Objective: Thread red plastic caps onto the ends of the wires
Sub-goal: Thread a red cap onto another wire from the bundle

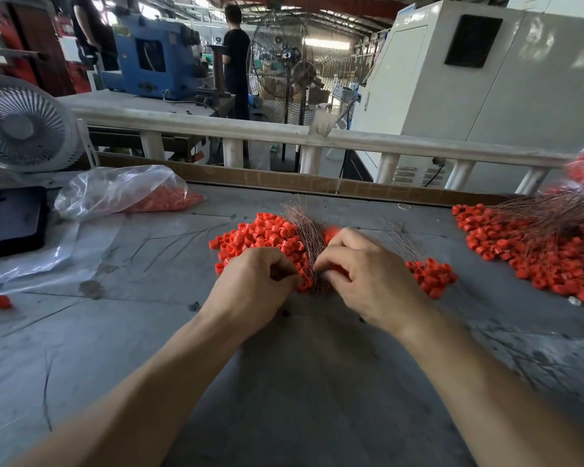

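Both hands pinch at wires (304,227) among caps (260,234).

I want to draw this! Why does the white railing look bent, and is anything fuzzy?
Head view: the wide lens bows the white railing; the red plastic caps between the left hand and right hand look sharp, while the far-right pile of capped wires smears at the edge.

A loose heap of red plastic caps (262,235) lies at frame centre, a fanned bundle of thin coppery wires (305,230) standing against its right edge; capped wires (550,244) pile at far right.
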Demonstrator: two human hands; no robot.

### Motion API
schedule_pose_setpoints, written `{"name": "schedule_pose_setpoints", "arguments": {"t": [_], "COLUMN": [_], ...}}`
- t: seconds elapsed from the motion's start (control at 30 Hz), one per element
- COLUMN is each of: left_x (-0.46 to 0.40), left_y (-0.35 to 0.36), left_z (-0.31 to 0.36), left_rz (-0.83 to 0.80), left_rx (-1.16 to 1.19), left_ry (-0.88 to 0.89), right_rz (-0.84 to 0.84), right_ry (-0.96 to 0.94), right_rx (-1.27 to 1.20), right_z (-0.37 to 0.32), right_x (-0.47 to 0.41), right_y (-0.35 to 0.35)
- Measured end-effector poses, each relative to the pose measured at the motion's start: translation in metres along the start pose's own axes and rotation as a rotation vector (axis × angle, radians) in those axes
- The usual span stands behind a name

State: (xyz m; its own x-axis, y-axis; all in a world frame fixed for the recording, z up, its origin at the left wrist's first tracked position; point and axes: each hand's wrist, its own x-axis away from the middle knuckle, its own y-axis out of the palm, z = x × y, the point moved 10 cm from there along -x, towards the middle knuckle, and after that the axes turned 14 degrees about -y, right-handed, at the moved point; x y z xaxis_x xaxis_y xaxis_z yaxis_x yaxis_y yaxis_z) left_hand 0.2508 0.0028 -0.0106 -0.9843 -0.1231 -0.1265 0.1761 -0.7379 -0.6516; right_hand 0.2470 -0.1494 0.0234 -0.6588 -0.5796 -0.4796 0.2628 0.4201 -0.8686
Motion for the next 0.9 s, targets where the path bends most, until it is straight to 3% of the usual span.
{"name": "schedule_pose_setpoints", "arguments": {"t": [0.27, 0.53, 0.9], "left_x": [0.000, 0.010, 0.005], "left_y": [-0.001, -0.005, -0.004], "left_z": [0.004, 0.023, 0.019], "left_rz": [-0.017, -0.112, -0.193], "left_rx": [0.108, 0.392, 0.632], "left_ry": [0.034, 0.138, 0.065], "right_rz": [0.165, 0.386, 0.667], "right_ry": [-0.050, -0.228, -0.246], "right_rx": [-0.124, -0.172, -0.238], "right_z": [-0.015, -0.044, -0.046], "right_x": [0.000, 0.000, 0.012], "right_y": [-0.017, -0.046, -0.082]}}
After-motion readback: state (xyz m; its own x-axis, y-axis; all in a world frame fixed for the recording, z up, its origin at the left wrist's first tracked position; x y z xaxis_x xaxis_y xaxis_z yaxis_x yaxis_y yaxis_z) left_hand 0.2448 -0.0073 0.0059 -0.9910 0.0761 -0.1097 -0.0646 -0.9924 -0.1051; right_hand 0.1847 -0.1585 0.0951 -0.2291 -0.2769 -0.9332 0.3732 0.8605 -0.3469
